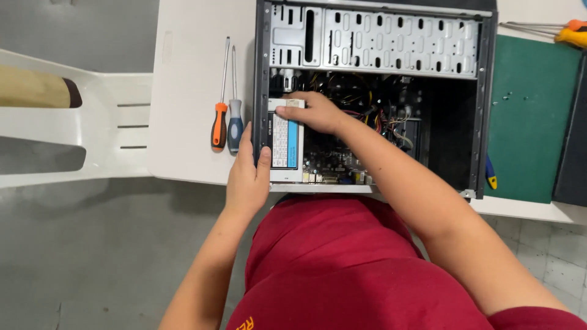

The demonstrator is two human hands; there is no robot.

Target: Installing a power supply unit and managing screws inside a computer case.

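Both hands' grip on power supply, white table

Two screwdrivers lie side by side on the white table, one with an orange-and-black handle, the other with a blue-and-white handle, their shafts pointing away from the person. A green mat covers the table's right part, with a few tiny screws on it, a blue-and-yellow tool handle at its near left edge and a yellow-and-orange tool at the far right corner. A white plastic chair stands to the left, on a grey floor
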